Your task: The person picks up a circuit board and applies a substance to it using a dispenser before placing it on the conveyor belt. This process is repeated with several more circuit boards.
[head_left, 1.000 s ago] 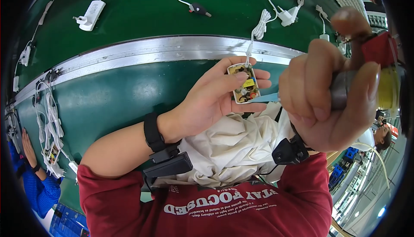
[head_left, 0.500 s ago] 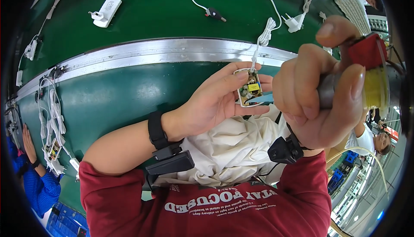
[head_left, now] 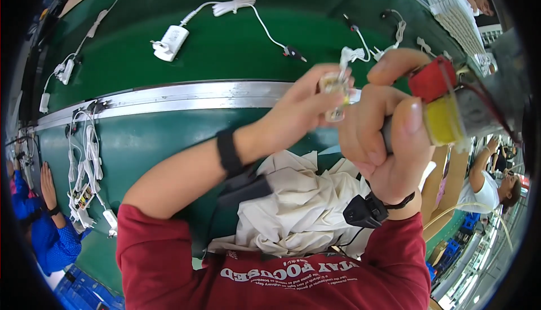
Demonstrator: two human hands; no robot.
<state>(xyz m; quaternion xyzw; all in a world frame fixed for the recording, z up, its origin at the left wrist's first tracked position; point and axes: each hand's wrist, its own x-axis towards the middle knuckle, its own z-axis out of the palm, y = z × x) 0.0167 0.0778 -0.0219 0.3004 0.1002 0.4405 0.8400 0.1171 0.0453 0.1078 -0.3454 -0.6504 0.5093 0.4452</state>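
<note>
My left hand (head_left: pixel 293 107), smeared by motion, grips an opened white power adapter (head_left: pixel 333 113) at the near edge of the metal rail. Its circuit board was plain earlier but is blurred now. The adapter's white cable (head_left: pixel 350 56) runs up over the green belt. My right hand (head_left: pixel 389 135) is wrapped round a grey cylindrical tool (head_left: pixel 484 104) with a red switch-like block, a yellow band and thin wires. A light-blue tip (head_left: pixel 330 150) shows left of that hand, below the adapter and apart from it; where it joins the tool is hidden.
Behind the metal rail (head_left: pixel 186 97), a green belt (head_left: pixel 124 56) carries a white plug adapter (head_left: pixel 171 43) and several cabled ones. Bundled white cables (head_left: pixel 87 152) lie left on the green table. A cream cloth (head_left: pixel 298 197) covers my lap. A co-worker's hand (head_left: pixel 48 189) rests far left.
My left hand has lifted the adapter up and turned it, away from the blue tip. The right hand with the tool has shifted left and slightly down. The whole view has also shifted.
</note>
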